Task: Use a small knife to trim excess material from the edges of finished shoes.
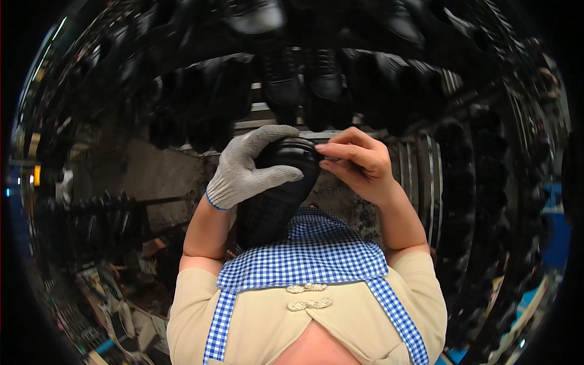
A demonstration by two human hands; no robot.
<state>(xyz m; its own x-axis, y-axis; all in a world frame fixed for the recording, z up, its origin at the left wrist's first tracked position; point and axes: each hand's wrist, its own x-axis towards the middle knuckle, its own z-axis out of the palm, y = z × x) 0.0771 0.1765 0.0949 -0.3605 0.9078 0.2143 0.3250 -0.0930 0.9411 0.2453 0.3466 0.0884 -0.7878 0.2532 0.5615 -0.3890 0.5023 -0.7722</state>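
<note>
Far to the left of the hands, a rack of dark footwear (112, 219), and below it a jumble of scraps (125, 316) too blurred to sort out. Nearer the left wrist, a patch of grey floor (173, 173). Wears a grey knitted glove (226, 187) on the left hand (243, 163) and clamps that hand around the upper end of a black shoe (272, 204), fingers over the top, thumb across the near face. Holds the shoe aslant between the hands, lower end close to the blue-and-white checked apron (298, 261). Beyond the hands, a row of black shoes (322, 76). Holds the bare right hand (368, 161) apart from the left, at the shoe's right edge, thumb and forefinger nearly together; cannot tell if gripping anything thin. Right of that hand, pale metal rails (431, 182), then more dark footwear (480, 161) and, farthest out, something blue (555, 240).
</note>
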